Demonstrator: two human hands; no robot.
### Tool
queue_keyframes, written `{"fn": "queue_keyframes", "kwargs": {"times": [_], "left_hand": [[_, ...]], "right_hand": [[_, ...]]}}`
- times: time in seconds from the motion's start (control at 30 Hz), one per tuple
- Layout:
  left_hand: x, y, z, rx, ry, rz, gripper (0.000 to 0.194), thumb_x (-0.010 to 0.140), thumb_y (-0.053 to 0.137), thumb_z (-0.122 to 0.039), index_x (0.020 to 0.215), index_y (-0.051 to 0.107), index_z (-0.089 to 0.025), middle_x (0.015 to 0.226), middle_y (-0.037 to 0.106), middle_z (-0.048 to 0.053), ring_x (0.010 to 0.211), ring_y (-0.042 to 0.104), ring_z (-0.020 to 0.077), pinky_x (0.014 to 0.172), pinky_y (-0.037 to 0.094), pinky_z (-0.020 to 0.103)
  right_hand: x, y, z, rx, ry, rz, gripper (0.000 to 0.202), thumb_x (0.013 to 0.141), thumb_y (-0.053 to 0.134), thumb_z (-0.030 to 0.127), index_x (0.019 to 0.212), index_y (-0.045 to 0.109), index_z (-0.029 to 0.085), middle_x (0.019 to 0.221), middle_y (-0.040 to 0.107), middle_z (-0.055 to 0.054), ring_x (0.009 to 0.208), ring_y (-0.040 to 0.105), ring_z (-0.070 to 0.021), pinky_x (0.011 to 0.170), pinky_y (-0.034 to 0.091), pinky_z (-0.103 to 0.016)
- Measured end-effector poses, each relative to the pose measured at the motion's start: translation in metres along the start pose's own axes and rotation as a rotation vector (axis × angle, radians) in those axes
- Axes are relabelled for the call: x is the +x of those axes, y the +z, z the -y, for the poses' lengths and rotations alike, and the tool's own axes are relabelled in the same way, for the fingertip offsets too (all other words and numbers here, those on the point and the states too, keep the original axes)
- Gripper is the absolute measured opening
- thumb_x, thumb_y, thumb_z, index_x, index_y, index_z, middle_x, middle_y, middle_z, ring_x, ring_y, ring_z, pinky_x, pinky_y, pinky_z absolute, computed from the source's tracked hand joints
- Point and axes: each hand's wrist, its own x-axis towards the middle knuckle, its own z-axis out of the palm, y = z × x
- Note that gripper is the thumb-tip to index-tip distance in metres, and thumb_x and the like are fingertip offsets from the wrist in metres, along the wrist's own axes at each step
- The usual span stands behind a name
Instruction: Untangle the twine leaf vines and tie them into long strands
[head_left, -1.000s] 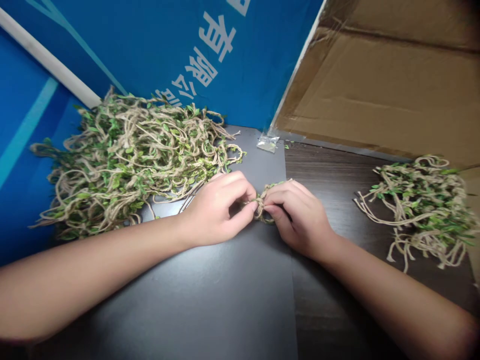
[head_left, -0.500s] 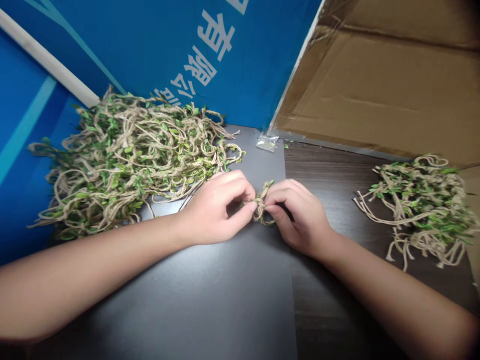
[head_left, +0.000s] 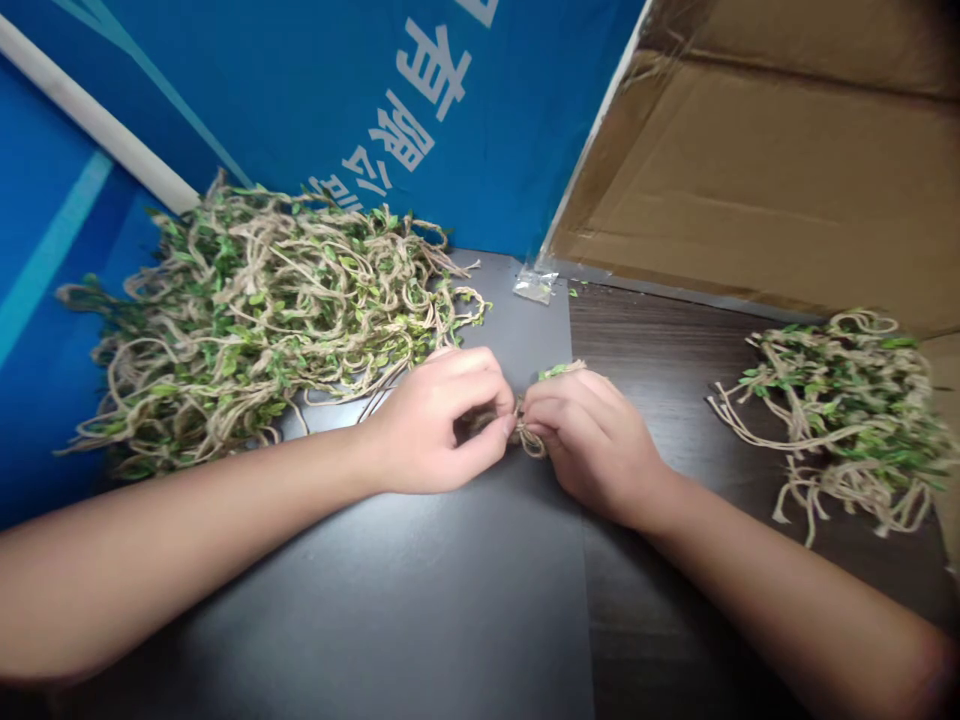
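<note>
Between my two hands is a small bunch of beige twine (head_left: 533,442) with green leaves, mostly covered by my fingers. My left hand (head_left: 448,420) pinches its left side between thumb and forefinger. My right hand (head_left: 592,440) is closed on its right side, and leaves stick out above the knuckles. The fingertips of both hands nearly meet. A large tangled heap of leafy twine (head_left: 285,300) lies to the left, just beyond my left forearm. Off to the right sits a smaller pile of leafy twine (head_left: 855,400) with loose cord ends.
A grey sheet (head_left: 420,600) covers the left part of the dark wood-grain table (head_left: 660,620). Behind stand a blue panel with white characters (head_left: 300,90) and a brown cardboard sheet (head_left: 750,170). A scrap of clear plastic (head_left: 535,286) lies near their corner.
My right hand has closed further over the twine and shifted slightly left, hiding more of it. The leaves now show above my right knuckles. My left hand has barely moved.
</note>
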Motion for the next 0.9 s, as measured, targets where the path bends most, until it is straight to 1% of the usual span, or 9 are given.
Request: {"fn": "queue_keyframes", "kwargs": {"times": [0.23, 0.47, 0.57, 0.67, 0.8, 0.9], "left_hand": [[0.000, 0.000, 0.001, -0.049, 0.012, 0.041, 0.009, 0.087, 0.059, -0.011, 0.083, 0.065, -0.016, 0.083, 0.060, 0.002, 0.078, 0.056, 0.0148, 0.078, 0.043, 0.032], [0.000, 0.000, 0.001, -0.006, -0.014, 0.028, 0.009, 0.086, 0.060, -0.009, 0.084, 0.064, -0.016, 0.085, 0.060, 0.002, 0.079, 0.055, 0.0145, 0.078, 0.043, 0.031], [0.000, 0.001, 0.000, 0.067, -0.022, -0.007, 0.009, 0.089, 0.059, -0.012, 0.084, 0.064, -0.016, 0.083, 0.060, 0.002, 0.077, 0.054, 0.0146, 0.077, 0.042, 0.031], [-0.001, 0.002, 0.000, 0.186, -0.005, -0.024, 0.011, 0.093, 0.057, -0.016, 0.084, 0.064, -0.016, 0.082, 0.060, 0.002, 0.077, 0.054, 0.0154, 0.078, 0.041, 0.033], [-0.002, 0.003, 0.000, 0.298, 0.038, 0.000, 0.015, 0.096, 0.055, -0.019, 0.086, 0.065, -0.016, 0.084, 0.063, 0.004, 0.079, 0.057, 0.0172, 0.082, 0.042, 0.035], [-0.002, 0.004, 0.000, 0.351, 0.050, 0.003, 0.016, 0.097, 0.054, -0.019, 0.087, 0.066, -0.016, 0.085, 0.064, 0.004, 0.079, 0.058, 0.0175, 0.082, 0.042, 0.035]], "right_hand": [[-0.001, -0.001, 0.002, -0.021, -0.021, -0.021, 0.009, 0.102, 0.052, 0.011, 0.105, 0.055, 0.019, 0.102, 0.069, -0.006, 0.088, 0.058, -0.0192, 0.079, 0.046, -0.035], [0.000, -0.001, 0.001, -0.034, -0.025, -0.021, 0.011, 0.103, 0.050, 0.011, 0.106, 0.055, 0.019, 0.101, 0.070, -0.006, 0.088, 0.059, -0.0191, 0.079, 0.046, -0.035], [0.002, -0.002, 0.003, -0.066, 0.017, 0.000, 0.006, 0.101, 0.054, 0.013, 0.104, 0.056, 0.019, 0.100, 0.071, -0.007, 0.089, 0.061, -0.0201, 0.079, 0.046, -0.037], [0.004, -0.005, 0.007, -0.113, 0.051, 0.028, 0.003, 0.098, 0.060, 0.018, 0.100, 0.058, 0.019, 0.100, 0.072, -0.007, 0.090, 0.063, -0.0221, 0.080, 0.046, -0.039], [0.006, -0.007, 0.010, -0.198, 0.003, 0.027, 0.007, 0.097, 0.063, 0.020, 0.103, 0.062, 0.019, 0.102, 0.074, -0.007, 0.090, 0.063, -0.0218, 0.080, 0.047, -0.039], [0.007, -0.008, 0.011, -0.255, -0.030, 0.041, 0.003, 0.096, 0.064, 0.016, 0.100, 0.064, 0.017, 0.095, 0.074, -0.006, 0.086, 0.062, -0.0216, 0.078, 0.046, -0.039]]}}
